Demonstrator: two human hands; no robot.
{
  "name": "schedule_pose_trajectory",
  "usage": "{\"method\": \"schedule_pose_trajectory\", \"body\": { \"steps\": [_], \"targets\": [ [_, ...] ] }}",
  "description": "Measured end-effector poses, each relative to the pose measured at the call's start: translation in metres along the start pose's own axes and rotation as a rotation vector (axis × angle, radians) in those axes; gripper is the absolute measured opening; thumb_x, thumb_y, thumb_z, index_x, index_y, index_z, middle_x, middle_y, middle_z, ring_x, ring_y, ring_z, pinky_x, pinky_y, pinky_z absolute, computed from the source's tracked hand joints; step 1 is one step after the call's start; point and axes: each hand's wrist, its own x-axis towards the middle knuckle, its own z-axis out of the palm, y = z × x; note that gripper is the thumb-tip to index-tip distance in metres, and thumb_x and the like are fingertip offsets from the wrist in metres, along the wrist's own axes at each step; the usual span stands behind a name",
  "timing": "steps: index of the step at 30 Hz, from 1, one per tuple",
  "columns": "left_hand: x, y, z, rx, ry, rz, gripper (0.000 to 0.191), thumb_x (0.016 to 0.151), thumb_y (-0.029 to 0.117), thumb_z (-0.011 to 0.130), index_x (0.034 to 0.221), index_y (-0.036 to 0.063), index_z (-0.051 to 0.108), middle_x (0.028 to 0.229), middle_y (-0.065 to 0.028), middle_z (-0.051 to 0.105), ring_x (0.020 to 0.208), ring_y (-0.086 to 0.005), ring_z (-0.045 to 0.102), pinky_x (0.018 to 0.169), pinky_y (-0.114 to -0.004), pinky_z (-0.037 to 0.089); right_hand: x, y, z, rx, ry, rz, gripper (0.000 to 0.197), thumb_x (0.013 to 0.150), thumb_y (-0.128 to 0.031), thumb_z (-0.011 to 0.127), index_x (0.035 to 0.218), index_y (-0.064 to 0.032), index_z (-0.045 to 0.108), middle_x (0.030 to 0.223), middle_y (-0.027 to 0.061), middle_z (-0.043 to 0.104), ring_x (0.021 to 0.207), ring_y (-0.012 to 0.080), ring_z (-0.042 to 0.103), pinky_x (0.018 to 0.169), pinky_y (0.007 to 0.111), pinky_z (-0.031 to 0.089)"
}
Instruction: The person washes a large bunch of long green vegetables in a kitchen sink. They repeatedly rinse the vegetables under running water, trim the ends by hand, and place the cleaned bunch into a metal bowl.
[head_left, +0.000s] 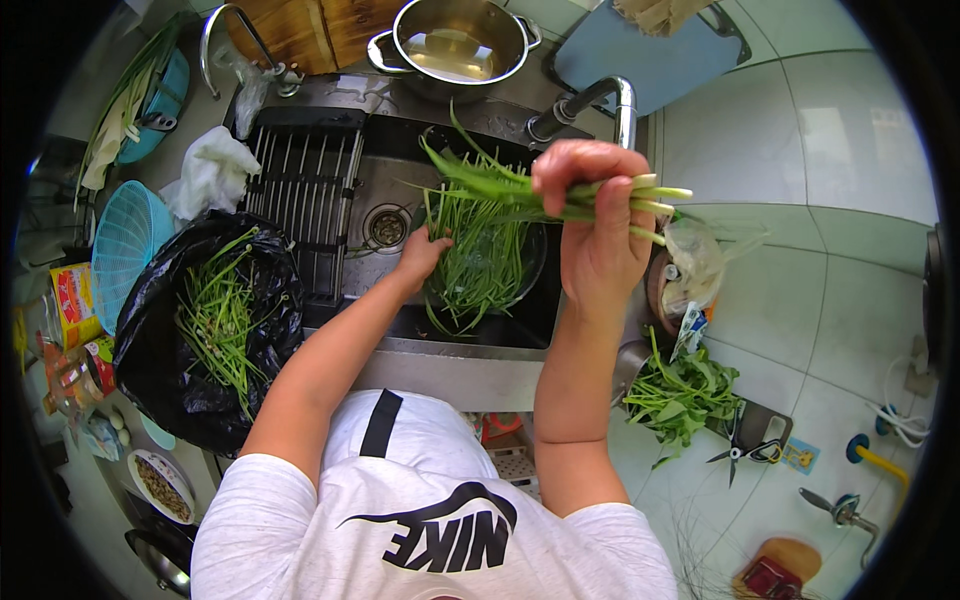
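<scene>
My right hand (600, 202) is raised above the right part of the sink, closed around a bunch of green stalks (652, 202) whose pale ends point right and whose leafy ends trail left. Below it, long green stalks (480, 255) fill a clear bowl (536, 262) in the sink basin. At the bowl's left side is my left hand (421, 255), its thumb by the stalks; its fingertips are hidden, so its hold is unclear. More green stalks (225, 307) lie in a black plastic bag (150, 337) on the left.
A metal rack (307, 195) spans the sink's left side, beside the drain (388, 227). Behind stand a steel pot (461, 45) and a curved faucet (600, 97). A blue plastic basket (127, 247) is at left; leafy greens (675, 390) and scissors (735, 452) are at right.
</scene>
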Motion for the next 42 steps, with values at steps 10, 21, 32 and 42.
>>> {"method": "schedule_pose_trajectory", "body": {
  "steps": [10, 21, 32, 42],
  "targets": [
    [-0.016, 0.030, -0.003, -0.212, -0.135, -0.155, 0.025, 0.091, 0.028, 0.055, 0.105, 0.0078, 0.058, 0.083, -0.0011, 0.059, 0.080, -0.0103, 0.053, 0.070, -0.026, 0.044, -0.098, 0.127, -0.044, -0.396, 0.027, 0.721, 0.024, 0.095, -0.018, 0.048, 0.118, -0.0088, 0.051, 0.075, -0.0033, 0.049, 0.058, 0.0040, 0.040, 0.048, 0.018, 0.031],
    [-0.021, 0.037, -0.002, -0.213, -0.283, -0.067, 0.029, 0.093, 0.032, 0.052, 0.100, 0.0046, 0.058, 0.089, -0.0019, 0.062, 0.088, -0.0109, 0.055, 0.083, -0.025, 0.041, -0.078, 0.177, -0.094, 0.064, 0.434, 0.991, 0.034, 0.094, -0.042, 0.048, 0.078, -0.0125, 0.047, 0.062, -0.0052, 0.040, 0.049, 0.0055, 0.032, 0.043, 0.021, 0.025],
    [-0.023, 0.027, -0.006, -0.278, -0.223, -0.042, 0.025, 0.093, 0.032, 0.054, 0.095, 0.0070, 0.056, 0.083, -0.0019, 0.061, 0.083, -0.0109, 0.056, 0.079, -0.025, 0.042, -0.095, 0.201, -0.086, -0.537, 0.222, 0.871, 0.017, 0.084, -0.022, 0.066, 0.088, -0.0059, 0.060, 0.068, -0.0031, 0.051, 0.055, 0.0067, 0.040, 0.050, 0.026, 0.033],
    [-0.023, 0.017, -0.006, -0.329, -0.112, -0.071, 0.023, 0.092, 0.032, 0.055, 0.092, 0.0091, 0.057, 0.078, 0.0010, 0.059, 0.073, -0.0089, 0.053, 0.069, -0.024, 0.044, -0.054, 0.151, -0.041, -0.278, 0.087, 0.769, 0.015, 0.086, -0.016, 0.063, 0.096, -0.0055, 0.065, 0.071, -0.0056, 0.052, 0.062, 0.0027, 0.043, 0.054, 0.020, 0.033]
  ]
}}
